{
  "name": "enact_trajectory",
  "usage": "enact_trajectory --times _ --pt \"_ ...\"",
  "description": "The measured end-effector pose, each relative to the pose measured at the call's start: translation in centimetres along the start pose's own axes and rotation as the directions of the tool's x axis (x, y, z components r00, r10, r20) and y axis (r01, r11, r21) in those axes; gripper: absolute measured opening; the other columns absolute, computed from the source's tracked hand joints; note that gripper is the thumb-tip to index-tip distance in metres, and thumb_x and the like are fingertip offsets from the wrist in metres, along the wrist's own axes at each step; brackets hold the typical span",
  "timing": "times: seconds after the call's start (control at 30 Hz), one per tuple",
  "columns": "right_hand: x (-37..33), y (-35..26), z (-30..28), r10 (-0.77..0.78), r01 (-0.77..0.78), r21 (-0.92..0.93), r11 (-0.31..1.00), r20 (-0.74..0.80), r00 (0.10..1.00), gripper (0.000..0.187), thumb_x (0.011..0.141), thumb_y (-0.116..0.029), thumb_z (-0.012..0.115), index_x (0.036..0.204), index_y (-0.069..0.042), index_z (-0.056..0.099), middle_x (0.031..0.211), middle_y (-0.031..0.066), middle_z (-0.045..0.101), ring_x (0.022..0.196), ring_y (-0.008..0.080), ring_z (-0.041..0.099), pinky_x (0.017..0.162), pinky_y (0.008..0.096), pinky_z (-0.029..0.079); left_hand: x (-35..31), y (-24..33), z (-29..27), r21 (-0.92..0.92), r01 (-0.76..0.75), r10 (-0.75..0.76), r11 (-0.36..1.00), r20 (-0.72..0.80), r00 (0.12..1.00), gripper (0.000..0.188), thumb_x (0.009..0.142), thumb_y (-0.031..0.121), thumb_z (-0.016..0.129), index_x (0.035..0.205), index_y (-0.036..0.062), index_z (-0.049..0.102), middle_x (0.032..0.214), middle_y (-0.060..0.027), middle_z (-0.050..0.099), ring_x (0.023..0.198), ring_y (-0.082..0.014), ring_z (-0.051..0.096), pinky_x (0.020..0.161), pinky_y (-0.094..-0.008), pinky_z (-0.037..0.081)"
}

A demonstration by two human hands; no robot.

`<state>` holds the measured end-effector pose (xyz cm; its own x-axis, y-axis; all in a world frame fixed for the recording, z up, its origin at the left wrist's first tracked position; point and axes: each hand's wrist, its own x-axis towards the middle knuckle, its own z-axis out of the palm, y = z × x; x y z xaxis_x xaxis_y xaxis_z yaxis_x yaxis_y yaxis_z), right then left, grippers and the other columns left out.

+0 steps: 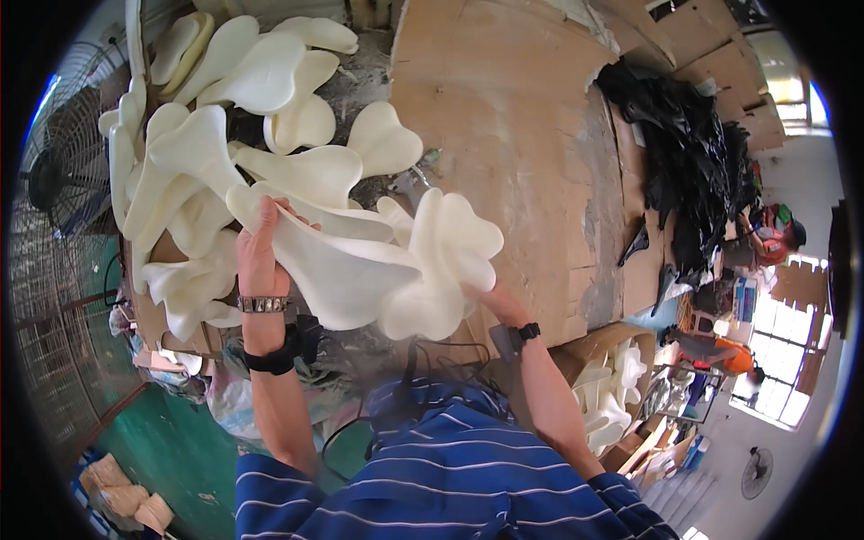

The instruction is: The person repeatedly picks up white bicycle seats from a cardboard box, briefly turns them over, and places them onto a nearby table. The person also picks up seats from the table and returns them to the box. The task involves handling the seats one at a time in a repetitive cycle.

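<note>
My left hand (261, 247) is closed round the narrow nose of a cream-white saddle foam pad (346, 279), thumb on top. The pad's wide end slopes to the right, against a bunch of similar saddle foam pads (435, 292) in front of my chest. On the bunch's right side my right hand (495, 303) grips from behind; its fingers are hidden by the foam. Beyond my left hand lies a loose heap of the same pads (256, 76) on the left of the table, some overlapping, noses pointing various ways.
Brown cardboard (504, 117) covers the tabletop. Black limp pieces (684, 162) are piled at its right. A carton (648, 346) of more pads stands by my right elbow. A large caged fan (58, 171) is at far left. Two people (720, 351) are at the right.
</note>
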<state>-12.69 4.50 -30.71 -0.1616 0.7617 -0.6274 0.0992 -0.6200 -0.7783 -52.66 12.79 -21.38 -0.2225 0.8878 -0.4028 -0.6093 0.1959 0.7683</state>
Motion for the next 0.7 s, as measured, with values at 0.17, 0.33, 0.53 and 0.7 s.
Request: enact_trajectory --times 0.17,0.33,0.53,0.7 --pt "-0.3 -0.1 0.6 0.011 -0.012 -0.097 0.995 -0.006 1.0 0.077 0.086 -0.035 0.086 0.148 -0.005 0.053 0.14 0.0092 0.063 0.128 0.0207 0.059 0.109 0.0379 0.047 1.1 -3.0 -2.5 -0.114 0.076 -0.084 0.991 -0.067 0.994 0.044 0.1 0.04 0.069 0.115 -0.0001 0.062 0.097 -0.0074 0.067 0.088 -0.0229 0.066 0.09 -0.0434 0.057" --pt "-0.6 0.5 1.3 -0.01 0.013 -0.082 0.997 0.038 0.999 0.065 0.092 -0.027 0.078 0.147 -0.002 0.054 0.139 0.0111 0.064 0.126 0.0204 0.059 0.107 0.0375 0.047 2.2 -7.3 -4.0 -0.169 0.097 -0.134 0.981 -0.226 0.965 0.037 0.101 0.025 0.07 0.121 -0.0047 0.063 0.115 -0.0105 0.069 0.104 -0.0223 0.068 0.092 -0.0396 0.057" --pt "-2.0 0.5 3.3 -0.012 0.005 -0.126 0.992 -0.056 0.998 0.07 0.086 -0.032 0.083 0.143 -0.001 0.057 0.131 0.0141 0.069 0.117 0.0214 0.065 0.101 0.0379 0.051 3.9 -11.4 -8.7 0.808 -0.021 0.37 0.588 -0.246 0.896 0.059 0.083 0.042 0.084 0.118 -0.0027 0.065 0.115 -0.0185 0.059 0.11 -0.0324 0.058 0.1 -0.0412 0.045" --pt "-2.4 -0.1 4.0 -0.028 0.024 -0.08 0.997 -0.047 0.999 0.065 0.086 -0.029 0.081 0.14 -0.002 0.06 0.126 0.0116 0.071 0.114 0.0197 0.066 0.099 0.037 0.051 4.6 -8.7 -7.0 0.396 -0.009 0.066 0.918 -0.13 0.989 0.057 0.088 0.034 0.082 0.128 -0.0002 0.059 0.118 -0.0151 0.067 0.102 -0.0255 0.065 0.089 -0.0358 0.053"
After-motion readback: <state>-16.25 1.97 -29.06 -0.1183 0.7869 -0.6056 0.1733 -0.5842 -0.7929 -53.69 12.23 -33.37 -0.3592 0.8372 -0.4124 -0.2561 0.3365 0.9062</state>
